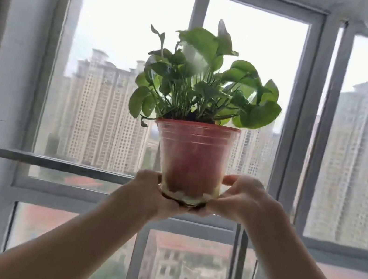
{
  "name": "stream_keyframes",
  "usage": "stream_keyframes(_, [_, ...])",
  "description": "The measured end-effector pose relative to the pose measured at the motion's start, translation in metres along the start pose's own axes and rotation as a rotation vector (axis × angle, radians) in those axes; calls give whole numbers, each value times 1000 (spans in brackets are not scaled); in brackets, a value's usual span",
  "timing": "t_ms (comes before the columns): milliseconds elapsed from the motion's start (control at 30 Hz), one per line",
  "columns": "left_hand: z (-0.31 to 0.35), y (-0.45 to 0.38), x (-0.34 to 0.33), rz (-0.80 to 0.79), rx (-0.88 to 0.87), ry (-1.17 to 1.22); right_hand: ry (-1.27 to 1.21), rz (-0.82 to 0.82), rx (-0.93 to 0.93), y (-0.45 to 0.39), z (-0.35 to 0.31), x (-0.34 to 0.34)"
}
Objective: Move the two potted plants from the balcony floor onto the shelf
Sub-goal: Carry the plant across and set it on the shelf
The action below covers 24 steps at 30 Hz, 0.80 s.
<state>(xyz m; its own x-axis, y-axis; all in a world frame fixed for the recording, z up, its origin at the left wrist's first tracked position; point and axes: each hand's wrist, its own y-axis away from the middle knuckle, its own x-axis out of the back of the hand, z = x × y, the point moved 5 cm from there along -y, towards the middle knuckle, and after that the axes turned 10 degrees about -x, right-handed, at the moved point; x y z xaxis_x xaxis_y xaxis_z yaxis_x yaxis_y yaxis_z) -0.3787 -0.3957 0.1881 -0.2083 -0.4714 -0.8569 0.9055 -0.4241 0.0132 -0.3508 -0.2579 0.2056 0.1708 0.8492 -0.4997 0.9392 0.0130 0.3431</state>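
While both bare arms are stretched up and forward, a translucent red plastic pot (193, 155) with a leafy green plant (209, 82) is held upright in the air in front of the grey-framed balcony window (199, 19). The pot is gripped at its base only. The left hand (151, 195) is cupped under and against the pot's lower left side, fingers curled beneath the bottom edge. The right hand (243, 201) is curled round the pot's lower right side, thumb laid against the wall above the other fingers. Both grips are thus closed on the pot. Pale roots or pebbles are seen through the pot's lowest band. Behind the pot, beyond the glass, tall beige apartment towers (106, 113) are seen. No shelf or floor is in view.
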Motion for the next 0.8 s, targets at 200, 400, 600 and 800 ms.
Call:
stream_keyframes(200, [-91,-58,-57,-141,203,-38,-154,-63,-86,15,-45,77])
stream_keyframes(400, [-157,-92,-122,-374,418,-45,-349,121,18,30,-93,154])
stream_keyframes(600, [-209,-118,-160,-455,679,-57,-379,297,174,47,-121,210])
stream_keyframes(800, [-288,-129,-185,-484,834,-35,-409,539,440,98,-122,270])
